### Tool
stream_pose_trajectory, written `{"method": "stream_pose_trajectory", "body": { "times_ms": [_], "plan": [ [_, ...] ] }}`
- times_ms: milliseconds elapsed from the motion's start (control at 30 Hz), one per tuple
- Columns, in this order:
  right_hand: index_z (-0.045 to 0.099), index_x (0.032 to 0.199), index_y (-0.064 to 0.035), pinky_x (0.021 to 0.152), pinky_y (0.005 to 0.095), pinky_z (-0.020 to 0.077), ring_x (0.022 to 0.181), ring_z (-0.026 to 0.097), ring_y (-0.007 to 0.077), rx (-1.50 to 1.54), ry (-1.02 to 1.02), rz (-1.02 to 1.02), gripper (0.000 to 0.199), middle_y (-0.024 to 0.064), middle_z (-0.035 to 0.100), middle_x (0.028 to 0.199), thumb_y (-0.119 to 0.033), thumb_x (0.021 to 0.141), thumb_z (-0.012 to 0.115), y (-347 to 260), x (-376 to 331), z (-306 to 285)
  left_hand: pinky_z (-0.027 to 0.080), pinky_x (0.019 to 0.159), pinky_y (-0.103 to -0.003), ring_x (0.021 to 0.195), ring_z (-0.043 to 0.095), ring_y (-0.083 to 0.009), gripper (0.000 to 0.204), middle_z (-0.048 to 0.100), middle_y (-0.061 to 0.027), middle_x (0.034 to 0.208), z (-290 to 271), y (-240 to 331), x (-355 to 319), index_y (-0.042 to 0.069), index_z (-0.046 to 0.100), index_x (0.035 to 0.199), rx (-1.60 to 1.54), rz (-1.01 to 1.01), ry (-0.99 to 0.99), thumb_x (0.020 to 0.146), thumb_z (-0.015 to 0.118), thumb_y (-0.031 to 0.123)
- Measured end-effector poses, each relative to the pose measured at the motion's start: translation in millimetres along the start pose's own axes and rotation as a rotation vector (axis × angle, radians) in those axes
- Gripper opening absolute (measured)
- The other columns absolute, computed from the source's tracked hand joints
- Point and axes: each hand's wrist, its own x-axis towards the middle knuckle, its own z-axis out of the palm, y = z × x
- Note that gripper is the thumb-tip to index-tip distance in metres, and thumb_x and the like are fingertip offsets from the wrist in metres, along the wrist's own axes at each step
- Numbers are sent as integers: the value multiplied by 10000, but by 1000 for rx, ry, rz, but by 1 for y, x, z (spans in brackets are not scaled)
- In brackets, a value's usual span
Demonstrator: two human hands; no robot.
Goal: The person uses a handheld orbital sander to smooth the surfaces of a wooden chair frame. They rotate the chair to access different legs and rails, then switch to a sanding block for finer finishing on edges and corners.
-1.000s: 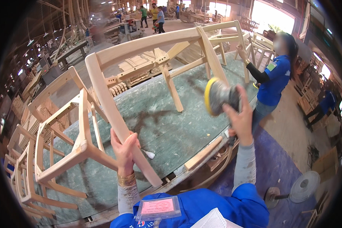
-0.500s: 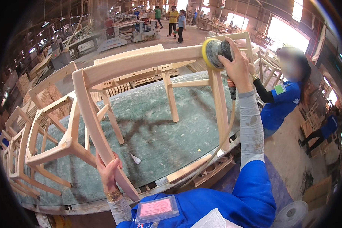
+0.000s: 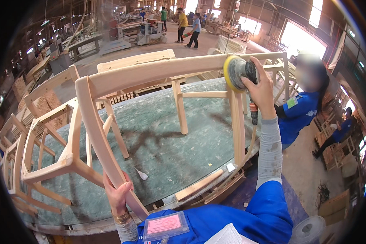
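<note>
A pale wooden chair frame [image 3: 150, 71] stands before me, its curved top rail running from left to right. My left hand [image 3: 118, 194] is closed round the lower part of its left post [image 3: 105, 140], near my body. In my right hand [image 3: 262, 92] is a round orbital sander [image 3: 245, 74] with a yellow-edged pad. The pad is tilted on edge against the right end of the top rail, where it meets the right post [image 3: 236, 126]. An air hose [image 3: 251, 140] hangs from the sander's handle and runs down to the table edge.
More wooden chairs [image 3: 49, 166] crowd the left of the green-topped table [image 3: 171, 158]. A small white object [image 3: 141, 175] and a loose wood strip [image 3: 199, 185] lie near its front edge. A co-worker in blue [image 3: 299, 114] stands close on the right; other people are farther back.
The sander and my right hand have shifted slightly right and down at the rail's right end. My left hand keeps its hold on the post. The co-worker's hand has gone from sight.
</note>
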Motion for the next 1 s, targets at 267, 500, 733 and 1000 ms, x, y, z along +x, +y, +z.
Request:
{"method": "stream_pose_trajectory", "body": {
  "times_ms": [267, 500, 733, 1000],
  "plan": [
    [505, 1277, -182, 882, 406, 443, 981, 564, 338, 3, -5, -20, 616, 131, 616, 1096, -150, 695, 706, 2, -17, -5, 462, 489, -252, 552, 547, -154, 607, 535, -97, 746, -4, -2, -1, 15, 387, 1170, -13, -2, 6, 668, 720, 88],
    [497, 1282, -192, 851, 410, 456, 993, 583, 343, -5, 74, 16, 627, 186, 609, 1065, -166, 696, 720, 10, 23, 4, 461, 488, -250, 557, 544, -153, 622, 531, -94, 743, -2, -1, 1, 12, 374, 1191, -10, -11, -15, 670, 709, 77],
    [516, 1277, -197, 909, 384, 443, 1024, 602, 314, -15, 2, 28, 650, 176, 627, 1086, -223, 662, 726, 18, 25, -2, 456, 484, -248, 550, 532, -149, 632, 521, -95, 738, 1, 1, 0, 12, 365, 1209, 8, -7, 7, 671, 690, 80],
    [531, 1269, -229, 932, 354, 438, 1071, 589, 277, -215, -51, 144, 669, 107, 625, 1149, -273, 637, 745, 26, 91, -23, 458, 484, -245, 545, 540, -147, 652, 535, -93, 741, -2, 1, -3, 12, 372, 1192, -6, -14, 15, 653, 728, 107]
  ]
}}
